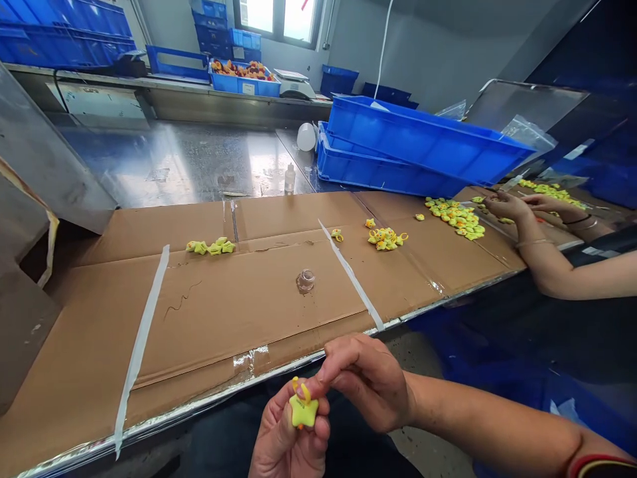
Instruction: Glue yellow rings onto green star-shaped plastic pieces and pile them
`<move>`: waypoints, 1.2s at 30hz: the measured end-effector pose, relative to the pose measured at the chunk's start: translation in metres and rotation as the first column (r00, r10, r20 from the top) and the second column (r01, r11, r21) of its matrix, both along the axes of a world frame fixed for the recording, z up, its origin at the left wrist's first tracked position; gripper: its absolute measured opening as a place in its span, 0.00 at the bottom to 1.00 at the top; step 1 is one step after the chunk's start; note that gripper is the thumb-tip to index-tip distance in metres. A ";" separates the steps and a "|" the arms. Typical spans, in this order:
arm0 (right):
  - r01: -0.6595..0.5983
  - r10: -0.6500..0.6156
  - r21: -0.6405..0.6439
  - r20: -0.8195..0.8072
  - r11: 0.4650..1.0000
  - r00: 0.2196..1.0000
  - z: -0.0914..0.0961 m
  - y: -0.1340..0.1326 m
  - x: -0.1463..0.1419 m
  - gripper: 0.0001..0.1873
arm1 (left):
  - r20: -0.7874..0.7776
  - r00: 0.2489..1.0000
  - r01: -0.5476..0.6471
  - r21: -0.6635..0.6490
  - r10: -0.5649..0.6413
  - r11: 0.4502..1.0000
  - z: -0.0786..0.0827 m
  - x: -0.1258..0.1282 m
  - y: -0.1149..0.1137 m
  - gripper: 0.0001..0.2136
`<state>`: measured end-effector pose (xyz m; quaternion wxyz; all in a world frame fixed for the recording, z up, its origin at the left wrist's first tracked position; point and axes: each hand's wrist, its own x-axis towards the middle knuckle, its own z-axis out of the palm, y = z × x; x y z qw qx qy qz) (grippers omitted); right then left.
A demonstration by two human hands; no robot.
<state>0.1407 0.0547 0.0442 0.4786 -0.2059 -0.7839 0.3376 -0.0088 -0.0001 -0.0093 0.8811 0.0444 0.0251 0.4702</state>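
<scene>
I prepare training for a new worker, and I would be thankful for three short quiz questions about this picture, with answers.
1. Which of the camera wearer's hands holds the body of the yellow star-shaped piece?
2. True or false: the small clear container is between the two white tape strips.
3. The stacked crates beyond the cardboard are: a) red b) blue c) green.

Key: 1. The left hand; 2. True; 3. b

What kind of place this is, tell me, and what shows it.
Probably a small factory workshop for assembling or finishing little toys: batches of yellow star-shaped pieces are grouped on a cardboard-covered workbench, with blue plastic crates stacked behind.
</scene>
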 end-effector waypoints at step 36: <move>0.204 -0.216 0.079 0.202 0.976 0.955 -0.009 -0.028 0.007 0.17 | -0.689 -0.061 -0.510 0.643 0.722 0.571 0.020 0.013 -0.008 0.12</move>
